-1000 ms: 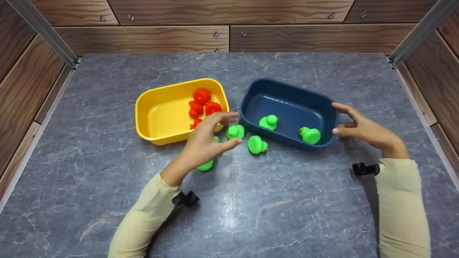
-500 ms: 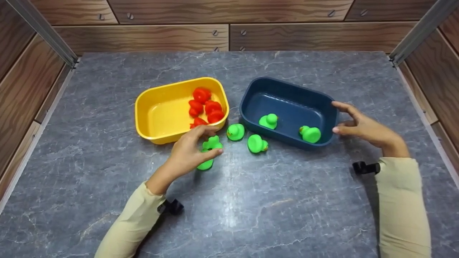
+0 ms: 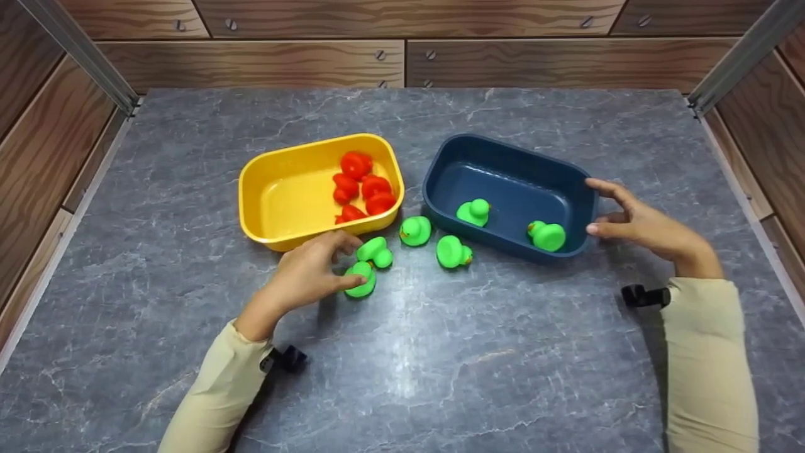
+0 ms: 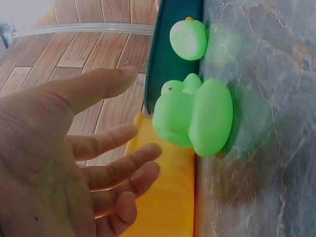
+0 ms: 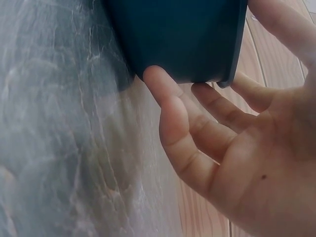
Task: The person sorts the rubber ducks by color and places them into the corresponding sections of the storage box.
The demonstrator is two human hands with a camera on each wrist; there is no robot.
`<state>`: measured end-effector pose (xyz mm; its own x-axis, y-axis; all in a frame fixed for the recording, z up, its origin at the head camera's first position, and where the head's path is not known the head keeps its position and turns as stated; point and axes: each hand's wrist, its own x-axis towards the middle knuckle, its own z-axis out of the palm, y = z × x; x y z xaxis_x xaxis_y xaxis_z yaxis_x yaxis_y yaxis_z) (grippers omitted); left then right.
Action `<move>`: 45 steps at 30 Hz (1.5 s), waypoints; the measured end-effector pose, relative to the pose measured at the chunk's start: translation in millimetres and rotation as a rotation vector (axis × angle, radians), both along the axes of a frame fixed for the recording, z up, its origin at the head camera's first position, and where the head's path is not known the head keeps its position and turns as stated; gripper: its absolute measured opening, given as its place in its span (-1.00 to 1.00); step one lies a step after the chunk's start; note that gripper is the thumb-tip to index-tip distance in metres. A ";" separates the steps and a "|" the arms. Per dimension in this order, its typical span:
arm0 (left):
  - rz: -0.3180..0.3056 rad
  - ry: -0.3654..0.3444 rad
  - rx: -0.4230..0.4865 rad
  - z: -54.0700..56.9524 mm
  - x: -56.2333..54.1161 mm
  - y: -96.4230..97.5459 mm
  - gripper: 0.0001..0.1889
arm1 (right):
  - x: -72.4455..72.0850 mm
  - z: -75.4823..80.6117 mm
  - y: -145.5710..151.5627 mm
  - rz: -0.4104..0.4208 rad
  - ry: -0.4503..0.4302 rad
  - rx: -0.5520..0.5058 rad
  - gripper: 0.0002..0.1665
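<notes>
My left hand (image 3: 308, 270) hovers at the left of two green rubber ducks, its thumb overlapping the nearer duck (image 3: 360, 281) in the head view. Beside that one lies a tipped green duck (image 3: 375, 252). In the left wrist view the thumb and fingers are spread, with air between them and the ducks (image 4: 212, 118). At the right end of the dark blue bin (image 3: 509, 242), my right hand (image 3: 657, 233) rests its fingertips against the wall. The right wrist view shows those relaxed fingers (image 5: 200, 133) touching the bin's outside, not wrapped round it.
Several red rubber ducks (image 3: 377, 187) lie in the right part of the yellow bin (image 3: 270, 242). The blue bin holds two green ducks (image 3: 547, 236). Another pair of green ducks (image 3: 416, 231) sits on the grey marbled table (image 3: 503, 377) in front of the bins.
My left hand has moved from the yellow bin's right front corner toward me and leftward, down beside the two green ducks. The right hand stays at the blue bin.
</notes>
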<state>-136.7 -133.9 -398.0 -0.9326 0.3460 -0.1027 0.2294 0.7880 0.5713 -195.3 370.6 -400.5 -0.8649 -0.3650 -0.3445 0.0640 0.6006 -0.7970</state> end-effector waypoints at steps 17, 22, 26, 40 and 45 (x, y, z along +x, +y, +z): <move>-0.068 -0.068 -0.057 -5.0 -3.0 -0.3 -0.58 | 0.6 -1.0 -0.4 0.004 0.013 -0.022 -0.05; -0.062 -0.066 -0.061 -9.0 -4.7 -0.1 -0.62 | 0.7 -2.4 -0.2 0.005 0.016 -0.029 -0.05; -0.064 -0.072 -0.080 -11.5 -5.7 0.6 -0.64 | 0.0 -2.8 -0.4 0.007 0.015 -0.019 -0.05; -0.102 -0.091 -0.015 -0.5 -2.5 0.2 -0.67 | -1.5 -0.6 -1.6 0.001 0.016 -0.014 -0.04; -0.121 -0.089 0.082 1.0 0.5 0.8 -0.68 | -0.5 -2.1 -0.3 0.005 0.017 -0.013 -0.05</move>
<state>-136.2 -133.1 -397.0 -0.8719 0.4661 -0.1500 0.2654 0.7074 0.6551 -195.9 370.3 -402.6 -0.8687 -0.3735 -0.3254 0.0477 0.5908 -0.8054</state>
